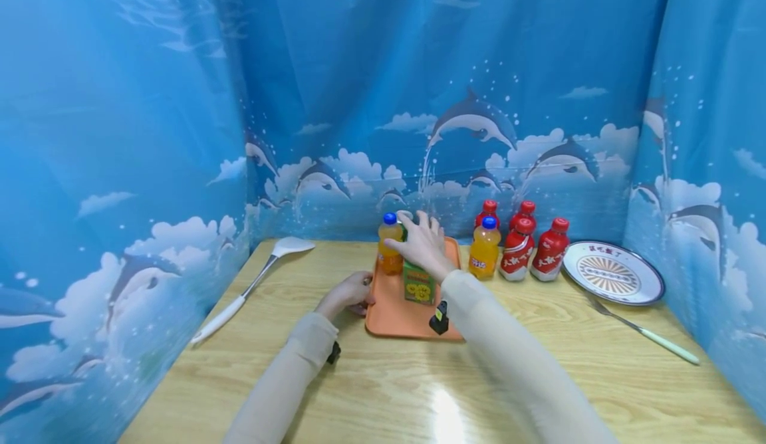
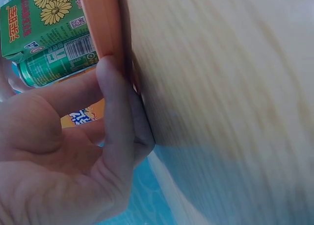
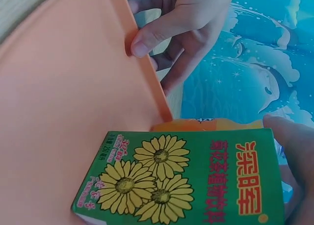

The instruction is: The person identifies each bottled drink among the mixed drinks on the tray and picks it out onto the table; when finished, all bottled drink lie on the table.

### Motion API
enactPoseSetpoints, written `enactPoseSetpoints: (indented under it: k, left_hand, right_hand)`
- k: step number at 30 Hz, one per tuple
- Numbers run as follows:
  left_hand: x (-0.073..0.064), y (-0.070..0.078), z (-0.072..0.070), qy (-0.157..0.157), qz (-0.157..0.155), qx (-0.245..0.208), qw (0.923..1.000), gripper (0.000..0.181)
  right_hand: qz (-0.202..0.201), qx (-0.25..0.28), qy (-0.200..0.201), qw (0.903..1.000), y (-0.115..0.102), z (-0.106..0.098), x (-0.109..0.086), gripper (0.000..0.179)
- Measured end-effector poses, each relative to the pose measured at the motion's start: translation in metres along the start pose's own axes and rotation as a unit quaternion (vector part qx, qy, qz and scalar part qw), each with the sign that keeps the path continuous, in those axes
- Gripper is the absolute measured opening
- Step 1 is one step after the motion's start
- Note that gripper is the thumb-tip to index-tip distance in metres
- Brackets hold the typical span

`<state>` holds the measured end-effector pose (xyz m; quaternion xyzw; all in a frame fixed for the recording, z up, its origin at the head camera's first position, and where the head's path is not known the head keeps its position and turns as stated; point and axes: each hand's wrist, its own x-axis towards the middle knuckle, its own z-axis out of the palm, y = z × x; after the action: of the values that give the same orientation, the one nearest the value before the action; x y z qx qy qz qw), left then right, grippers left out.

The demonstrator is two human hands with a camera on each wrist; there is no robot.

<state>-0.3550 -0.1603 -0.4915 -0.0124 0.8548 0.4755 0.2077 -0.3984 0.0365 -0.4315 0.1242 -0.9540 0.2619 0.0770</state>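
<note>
An orange tray lies on the table, and my left hand grips its left rim, thumb on top and fingers beneath. On the tray a green drink carton with yellow flowers stands upright. Just behind it is a green can, mostly hidden in the head view. My right hand reaches over the carton, with thumb and forefinger around the can's top and the other fingers spread. An orange drink bottle with a blue cap stands on the tray close to the right thumb.
Right of the tray stand another orange bottle and several red bottles. Farther right are a patterned plate and a fork with a pale green handle. A long white-handled turner lies at left. Blue dolphin curtains enclose the table.
</note>
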Motion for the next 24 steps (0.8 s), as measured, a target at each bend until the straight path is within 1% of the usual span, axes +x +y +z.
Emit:
enactPoseSetpoints:
  k: [7,11,15,20,24]
  left_hand:
    - [0.0,0.001,-0.001,-0.001,-0.004,0.014,0.9999,0.077]
    - [-0.001,0.002,-0.001,-0.001,-0.008,0.018,0.9998,0.078]
    - [0.0,0.003,-0.002,-0.001,-0.005,0.014,0.9999,0.078]
    - [0.0,0.002,-0.003,-0.002,0.0,0.012,0.9999,0.079]
    - [0.0,0.001,-0.002,-0.002,-0.006,0.013,0.9999,0.079]
  right_hand:
    - [-0.001,0.007,-0.022,0.9997,-0.003,-0.001,0.006,0.082]
    - [0.0,0.008,-0.024,0.9997,-0.004,0.0,0.008,0.082]
    - [-0.002,0.006,-0.012,0.9999,-0.005,0.0,0.01,0.079]
    - [-0.006,-0.012,0.009,0.9999,-0.005,0.001,0.012,0.074]
    - [-0.013,-0.025,0.017,0.9994,-0.005,0.003,0.012,0.072]
